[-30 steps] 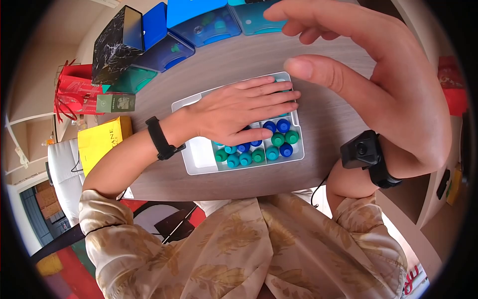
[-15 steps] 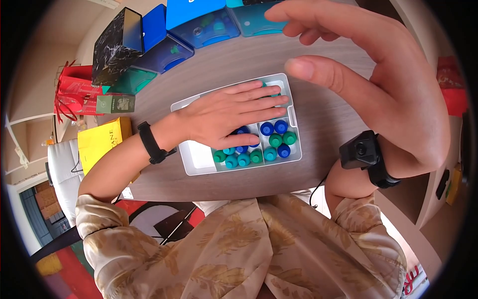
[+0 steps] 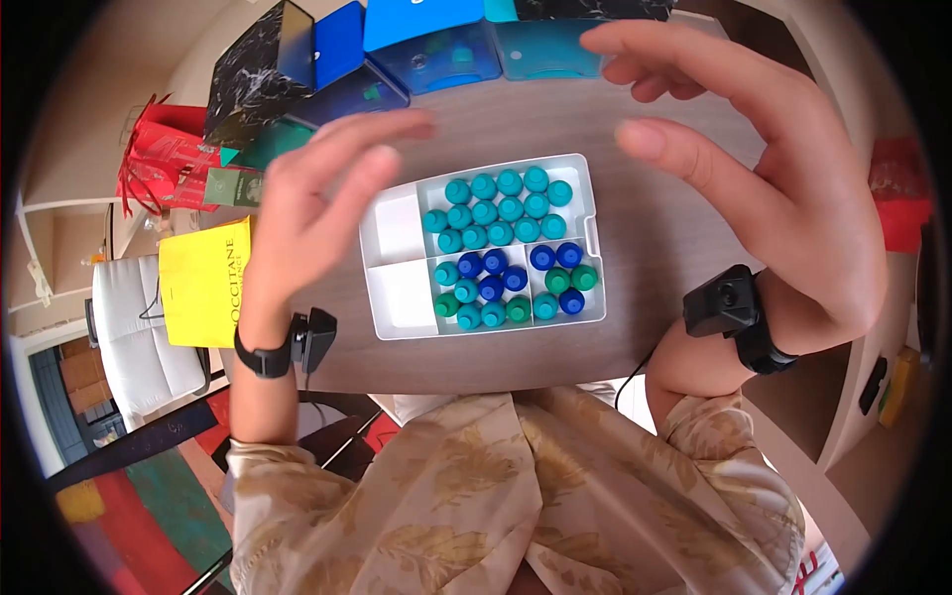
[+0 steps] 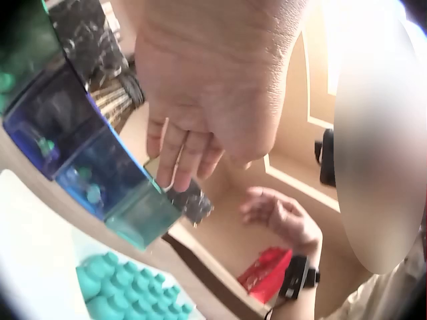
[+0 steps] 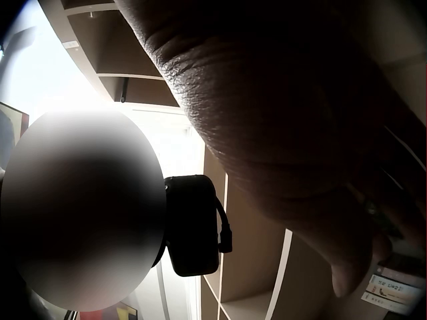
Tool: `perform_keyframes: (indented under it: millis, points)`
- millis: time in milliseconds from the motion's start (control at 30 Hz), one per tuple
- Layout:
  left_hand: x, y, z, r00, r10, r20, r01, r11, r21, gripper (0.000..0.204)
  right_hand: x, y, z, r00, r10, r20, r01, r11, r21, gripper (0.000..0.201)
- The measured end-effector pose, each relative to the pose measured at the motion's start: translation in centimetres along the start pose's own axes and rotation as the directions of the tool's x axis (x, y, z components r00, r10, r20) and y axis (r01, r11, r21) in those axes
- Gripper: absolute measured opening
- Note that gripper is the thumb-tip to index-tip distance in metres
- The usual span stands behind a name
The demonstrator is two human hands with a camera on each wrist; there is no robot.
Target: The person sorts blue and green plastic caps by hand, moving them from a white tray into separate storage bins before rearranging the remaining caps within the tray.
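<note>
A white divided tray [image 3: 595, 218] lies on the table between the two hands. Its large far compartment holds rows of teal bottle-shaped pieces [image 3: 510, 182]. In the near middle one, blue pieces [image 3: 491, 289] mix with teal and green, and the near right one has blue, green pieces [image 3: 584, 277] and a teal one. White floor shows in both left compartments. My left hand [image 3: 317, 198], slightly blurred, is raised beside the tray's left end, fingers extended and holding nothing. Held up to the right of the tray, my right hand [image 3: 783, 178] has its thumb and fingers apart, also holding nothing.
Along the table's far edge stand a blue box [image 3: 431, 55], a teal box [image 3: 548, 50] and a black marbled box [image 3: 260, 84]. To the left are a red bag [image 3: 174, 159] and a yellow bag [image 3: 206, 283]. Black cameras [image 3: 729, 297] are strapped to both wrists.
My left hand has lifted off the tray and drawn back to the left, uncovering the teal pieces. My right hand keeps nearly the same pose.
</note>
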State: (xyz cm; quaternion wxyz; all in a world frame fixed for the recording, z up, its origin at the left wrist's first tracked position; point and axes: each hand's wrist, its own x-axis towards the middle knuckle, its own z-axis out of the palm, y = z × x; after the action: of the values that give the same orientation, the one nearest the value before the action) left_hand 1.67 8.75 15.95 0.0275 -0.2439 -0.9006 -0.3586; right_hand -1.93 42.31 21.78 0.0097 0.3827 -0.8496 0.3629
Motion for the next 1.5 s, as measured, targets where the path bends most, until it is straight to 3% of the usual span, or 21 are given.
perform_keyframes:
  millis: [67,133,267,467,667,733,867,933,1033,1200,1500]
  points:
    - [-2.6,0.3,-0.7,0.950,-0.256,-0.177,0.220,0.955,-0.198,0.033,0.1,-0.2,-0.3,0.999,0.009,0.035,-0.008,1.000,-0.021,0.042]
    - [-5.5,-0.7,-0.5,0.876,-0.403,-0.264,0.325,0.899,-0.293,0.032,-0.1,0.3,-0.2,1.000,-0.001,0.027,0.001,1.000,-0.009,0.042]
    - [-10.7,-2.7,1.4,0.754,-0.575,-0.318,0.456,0.806,-0.377,0.029,0.5,-0.2,0.2,0.998,0.034,0.043,-0.035,0.999,0.020,0.043]
    - [-13.7,-3.6,3.6,0.772,-0.541,-0.334,0.439,0.833,-0.336,0.025,0.3,0.7,1.7,0.996,0.088,-0.014,-0.087,0.995,0.040,0.041]
    - [-12.7,-5.9,3.9,0.800,-0.537,-0.269,0.440,0.829,-0.346,0.028,-4.1,3.5,6.1,0.920,0.381,0.085,-0.385,0.923,0.025,0.045]
    - [-12.2,-6.9,4.3,0.820,-0.496,-0.287,0.420,0.861,-0.287,0.029,-6.1,5.0,8.6,0.888,0.450,0.089,-0.458,0.881,0.118,0.044]
    - [-11.9,-7.7,4.9,0.832,-0.496,-0.249,0.390,0.842,-0.374,0.031,-7.8,4.7,11.7,0.821,0.567,0.072,-0.550,0.751,0.365,0.043]
    - [-11.8,-7.7,5.2,0.830,-0.511,-0.225,0.376,0.809,-0.452,0.033,-7.9,4.6,12.6,0.819,0.571,0.049,-0.543,0.746,0.385,0.041]
    - [-11.7,-7.2,5.1,0.790,-0.551,-0.268,0.410,0.800,-0.437,0.033,-7.7,4.4,13.6,0.830,0.558,-0.004,-0.519,0.775,0.361,0.039]
    - [-11.6,-7.1,5.1,0.781,-0.554,-0.288,0.436,0.814,-0.383,0.028,-6.9,4.1,14.1,0.843,0.533,-0.074,-0.487,0.814,0.318,0.033]
    - [-9.0,-11.0,3.6,0.818,-0.459,-0.347,0.410,0.888,-0.207,0.027,-1.5,7.5,13.3,0.882,0.472,0.010,-0.471,0.877,0.096,0.026]
